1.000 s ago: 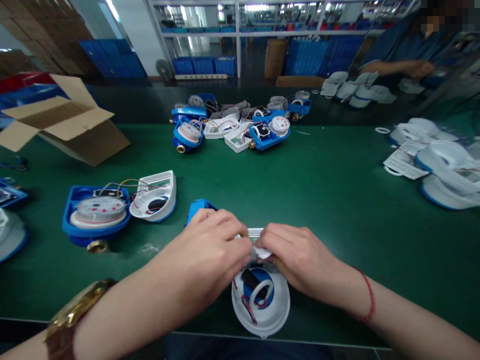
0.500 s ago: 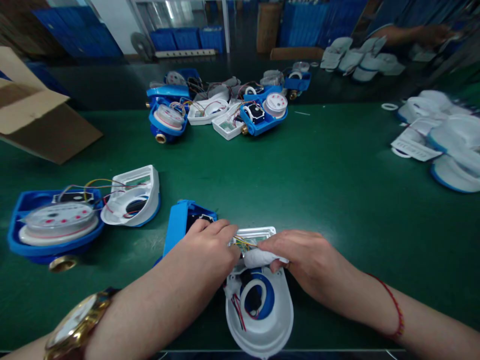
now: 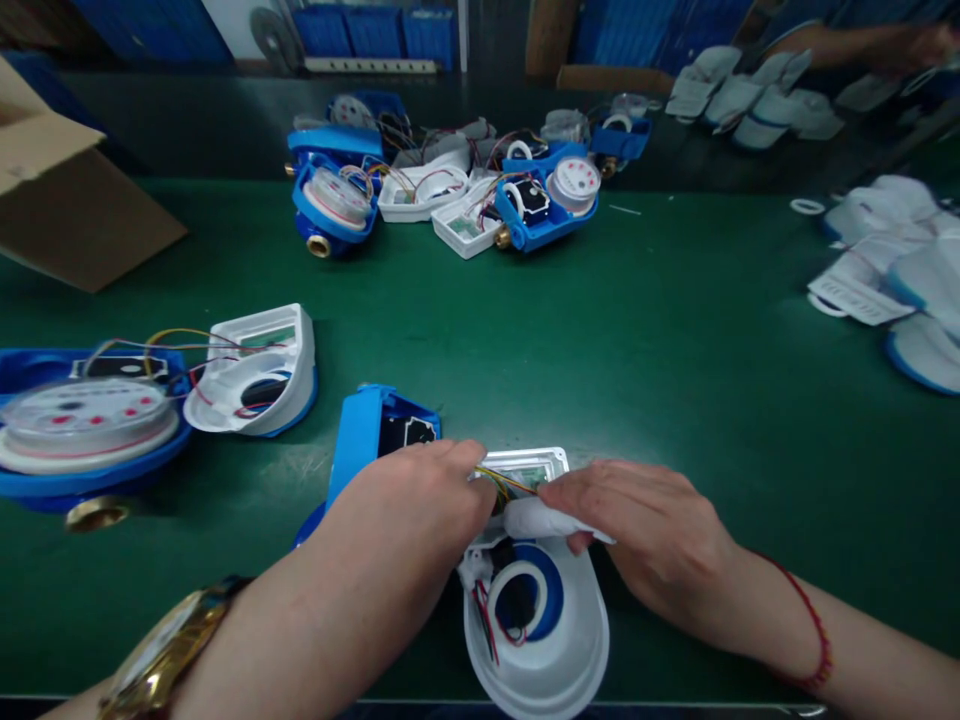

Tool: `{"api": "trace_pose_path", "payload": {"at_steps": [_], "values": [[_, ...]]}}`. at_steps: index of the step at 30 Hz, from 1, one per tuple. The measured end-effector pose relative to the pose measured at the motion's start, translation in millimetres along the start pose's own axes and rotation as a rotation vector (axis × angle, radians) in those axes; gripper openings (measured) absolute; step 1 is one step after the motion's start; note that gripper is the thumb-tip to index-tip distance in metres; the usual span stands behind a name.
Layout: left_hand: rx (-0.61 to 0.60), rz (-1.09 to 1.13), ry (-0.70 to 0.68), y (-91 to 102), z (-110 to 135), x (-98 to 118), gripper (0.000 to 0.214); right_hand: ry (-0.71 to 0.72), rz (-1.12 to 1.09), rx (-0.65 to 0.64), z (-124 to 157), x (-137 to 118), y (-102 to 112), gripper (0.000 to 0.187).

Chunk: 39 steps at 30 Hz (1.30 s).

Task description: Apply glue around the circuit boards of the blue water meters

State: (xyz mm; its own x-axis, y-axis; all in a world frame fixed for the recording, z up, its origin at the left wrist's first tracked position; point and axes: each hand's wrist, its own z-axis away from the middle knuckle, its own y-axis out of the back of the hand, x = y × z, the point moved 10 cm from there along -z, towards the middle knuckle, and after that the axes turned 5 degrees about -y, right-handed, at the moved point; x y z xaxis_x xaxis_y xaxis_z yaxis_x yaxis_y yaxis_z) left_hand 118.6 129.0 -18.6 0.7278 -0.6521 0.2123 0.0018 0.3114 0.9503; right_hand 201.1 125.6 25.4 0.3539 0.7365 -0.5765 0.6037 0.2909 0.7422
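Note:
A white meter cover [image 3: 555, 650] lies open side up at the near edge of the green table, with a blue ring and red and black wires inside. My left hand [image 3: 409, 515] is closed over its upper left part, pinching at the coloured wires [image 3: 506, 482]. My right hand [image 3: 645, 530] is closed on a small white cylinder [image 3: 536, 520] lying across the cover. A blue meter base [image 3: 375, 440] sits just behind my left hand, partly hidden by it.
Another blue meter [image 3: 82, 430] wired to a white cover [image 3: 255, 372] lies at the left. Several meters and covers [image 3: 450, 195] are heaped at the far middle. White covers [image 3: 892, 270] are stacked at the right. A cardboard box [image 3: 67, 210] stands far left. Another person's arm [image 3: 862, 40] works at top right.
The view has tipped down and closer. My hands have parted slightly, showing the white cylinder and the wires over the cover.

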Motion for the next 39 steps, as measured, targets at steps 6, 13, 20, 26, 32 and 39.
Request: {"api": "trace_pose_path", "payload": {"at_steps": [6, 13, 20, 26, 32, 39], "values": [[0.030, 0.020, 0.036, 7.2, -5.2, -1.3, 0.021, -0.059, 0.043, -0.047, 7.3, 4.5, 10.7, 0.020], [0.015, -0.016, -0.007, 7.9, -3.3, 4.4, 0.018, -0.012, 0.023, -0.032, -1.5, -4.4, 8.8, 0.021], [-0.151, 0.074, 0.079, -3.4, -2.3, -1.7, 0.024, -0.046, 0.096, -0.049, 5.5, 3.3, 14.9, 0.019], [-0.098, 0.068, 0.054, -1.0, -2.7, -1.4, 0.027, -0.031, 0.067, -0.041, 0.5, -0.4, 12.9, 0.019], [-0.171, 0.119, 0.100, -7.4, -1.6, -4.3, 0.032, -0.031, 0.096, -0.060, 0.6, 1.0, 14.6, 0.023], [-0.113, 0.099, 0.098, -3.1, 2.6, -4.5, 0.043, -0.087, 0.039, -0.117, 5.3, 10.3, 18.7, 0.023]]}}
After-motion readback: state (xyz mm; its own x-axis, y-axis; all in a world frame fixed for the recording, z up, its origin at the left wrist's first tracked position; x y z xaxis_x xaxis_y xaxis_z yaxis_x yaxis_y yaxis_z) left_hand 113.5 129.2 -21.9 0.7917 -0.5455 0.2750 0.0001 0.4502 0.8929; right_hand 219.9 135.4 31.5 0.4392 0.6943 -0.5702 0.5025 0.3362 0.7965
